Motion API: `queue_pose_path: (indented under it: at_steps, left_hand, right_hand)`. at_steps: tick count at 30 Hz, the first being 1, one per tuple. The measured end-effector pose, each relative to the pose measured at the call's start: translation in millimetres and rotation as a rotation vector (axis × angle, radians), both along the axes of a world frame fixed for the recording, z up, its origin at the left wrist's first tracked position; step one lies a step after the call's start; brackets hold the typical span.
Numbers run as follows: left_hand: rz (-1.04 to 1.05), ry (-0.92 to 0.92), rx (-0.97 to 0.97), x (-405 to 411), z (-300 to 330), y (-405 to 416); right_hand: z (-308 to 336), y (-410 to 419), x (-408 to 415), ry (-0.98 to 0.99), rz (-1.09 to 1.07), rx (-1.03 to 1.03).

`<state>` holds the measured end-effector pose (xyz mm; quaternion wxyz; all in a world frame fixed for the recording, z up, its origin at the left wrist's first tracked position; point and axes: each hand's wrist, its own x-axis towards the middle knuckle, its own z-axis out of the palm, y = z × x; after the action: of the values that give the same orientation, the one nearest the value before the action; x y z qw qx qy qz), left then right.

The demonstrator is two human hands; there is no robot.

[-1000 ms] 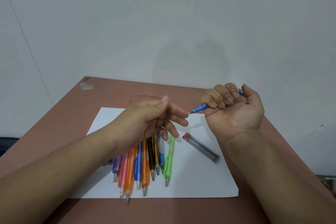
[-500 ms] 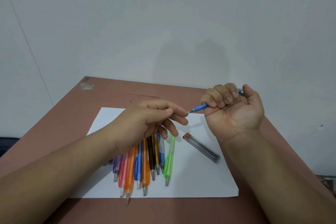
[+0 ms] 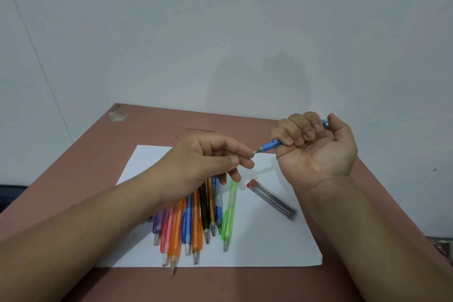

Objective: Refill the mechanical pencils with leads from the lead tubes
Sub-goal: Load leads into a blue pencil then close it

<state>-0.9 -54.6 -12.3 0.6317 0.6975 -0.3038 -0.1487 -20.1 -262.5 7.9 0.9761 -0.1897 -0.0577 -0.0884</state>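
Observation:
My right hand (image 3: 316,149) grips a blue mechanical pencil (image 3: 269,146) in its fist, thumb on the back end, metal tip pointing left. My left hand (image 3: 208,167) hovers above the paper with its fingertips at the pencil's tip; any lead pinched there is too thin to see. A dark lead tube (image 3: 272,200) with a red cap lies on the white paper (image 3: 269,240), below my right hand. Several coloured mechanical pencils (image 3: 193,223) lie side by side under my left hand, a green one (image 3: 229,216) rightmost.
The paper lies on a reddish-brown table (image 3: 103,154) that stands against a pale wall. The table's far left corner has a worn white patch (image 3: 117,115). My forearms cross the table's near edge on both sides.
My left thumb has come down onto the fingers, and the fingertips have closed in on the pencil's tip. My right hand keeps the same grip and place.

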Motion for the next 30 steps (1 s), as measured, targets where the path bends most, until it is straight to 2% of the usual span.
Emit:
queue_pose_path:
  at_steps: [30]
  left_hand:
    - [0.094,-0.053,-0.022,-3.7,2.2,-5.6]
  right_hand:
    - [0.2,6.8,-0.9,-0.001,0.033,0.018]
